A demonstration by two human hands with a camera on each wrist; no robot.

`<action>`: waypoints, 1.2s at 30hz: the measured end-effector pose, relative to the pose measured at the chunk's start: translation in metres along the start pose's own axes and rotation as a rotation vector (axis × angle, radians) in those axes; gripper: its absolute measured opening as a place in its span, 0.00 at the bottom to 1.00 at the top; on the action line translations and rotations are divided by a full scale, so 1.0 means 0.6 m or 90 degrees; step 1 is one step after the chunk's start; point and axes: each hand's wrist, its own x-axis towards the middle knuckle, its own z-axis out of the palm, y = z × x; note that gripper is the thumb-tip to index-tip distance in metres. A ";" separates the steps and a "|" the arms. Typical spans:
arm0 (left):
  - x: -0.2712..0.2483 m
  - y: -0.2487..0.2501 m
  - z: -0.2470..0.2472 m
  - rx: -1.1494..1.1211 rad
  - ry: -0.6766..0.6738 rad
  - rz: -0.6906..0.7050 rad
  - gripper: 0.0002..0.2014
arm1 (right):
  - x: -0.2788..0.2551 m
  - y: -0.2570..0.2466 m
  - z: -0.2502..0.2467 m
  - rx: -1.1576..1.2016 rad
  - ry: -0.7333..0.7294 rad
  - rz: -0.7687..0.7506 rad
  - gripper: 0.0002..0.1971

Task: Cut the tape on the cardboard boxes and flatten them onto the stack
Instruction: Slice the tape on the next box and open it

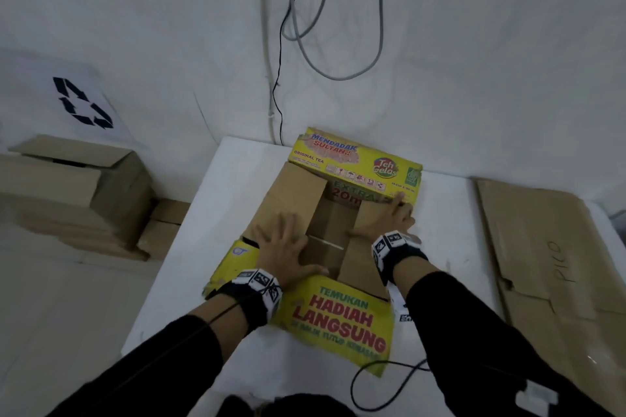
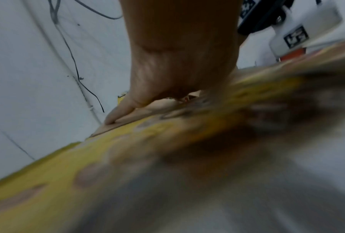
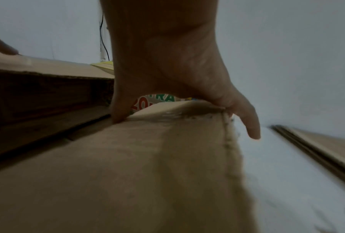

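Observation:
A yellow printed tea box (image 1: pixel 342 322) lies opened out on the white table (image 1: pixel 189 247), its brown inner flaps facing up. My left hand (image 1: pixel 283 245) presses flat, fingers spread, on the left brown flap (image 1: pixel 291 193). My right hand (image 1: pixel 389 217) presses flat on the right brown flap (image 1: pixel 359 261), fingers reaching toward the far yellow panel (image 1: pixel 355 159). In the left wrist view the left hand (image 2: pixel 167 75) lies on blurred yellow cardboard (image 2: pixel 88 149). In the right wrist view the right hand (image 3: pixel 173 71) bears down on the brown flap (image 3: pixel 147 165), its thumb in the gap between the flaps.
A stack of flattened cardboard (image 1: pixel 548 267) lies on the table's right side. Brown boxes (image 1: pixel 78 186) stand on the floor at left beneath a recycling sign (image 1: pixel 83 101). Cables (image 1: pixel 298 44) hang down the wall behind. A dark cable (image 1: pixel 376 379) loops near the table's front edge.

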 end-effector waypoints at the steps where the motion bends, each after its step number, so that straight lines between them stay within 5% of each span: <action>1: -0.003 0.001 -0.004 -0.001 0.027 0.001 0.52 | -0.009 -0.003 0.006 0.008 0.014 0.004 0.79; 3: -0.009 -0.002 -0.021 -0.002 0.173 0.020 0.28 | -0.026 -0.006 0.002 0.066 0.046 0.006 0.72; 8: -0.005 -0.089 -0.083 -0.010 0.530 0.002 0.15 | -0.054 0.035 -0.066 0.377 0.033 -0.105 0.48; 11: -0.004 -0.154 -0.091 0.146 0.588 -0.043 0.10 | -0.072 0.078 -0.118 0.382 0.098 -0.115 0.30; 13: -0.011 -0.174 -0.081 0.152 0.513 -0.056 0.16 | -0.080 0.118 -0.137 0.279 0.130 -0.093 0.33; 16: -0.019 -0.167 -0.056 -0.004 0.264 -0.125 0.41 | -0.093 0.170 -0.112 -0.023 0.240 -0.125 0.38; 18: -0.024 -0.159 -0.034 -0.082 0.091 -0.186 0.56 | -0.117 0.183 -0.071 -0.107 0.162 -0.251 0.39; 21: -0.014 -0.160 -0.006 -0.377 -0.076 -0.150 0.63 | -0.173 0.177 -0.004 -0.187 -0.070 -0.360 0.64; 23: -0.007 -0.167 0.001 -0.474 -0.081 -0.125 0.61 | -0.200 0.171 0.032 -0.242 -0.103 -0.359 0.69; 25: -0.010 -0.175 0.008 -0.403 -0.039 -0.137 0.53 | -0.207 0.165 0.054 -0.288 -0.077 -0.328 0.67; 28: -0.032 -0.181 0.025 -0.255 0.160 -0.175 0.40 | -0.204 0.158 0.067 -0.226 -0.032 -0.327 0.61; 31: -0.067 -0.170 0.041 -0.399 0.349 -0.236 0.39 | -0.237 0.127 0.041 -0.160 -0.024 -0.325 0.53; 34: -0.083 -0.151 0.050 -0.622 0.299 -0.361 0.35 | -0.298 0.079 -0.005 -0.037 -0.014 -0.325 0.38; 36: -0.091 -0.139 0.046 -0.710 0.142 -0.381 0.36 | -0.325 0.058 -0.025 0.100 -0.020 -0.320 0.32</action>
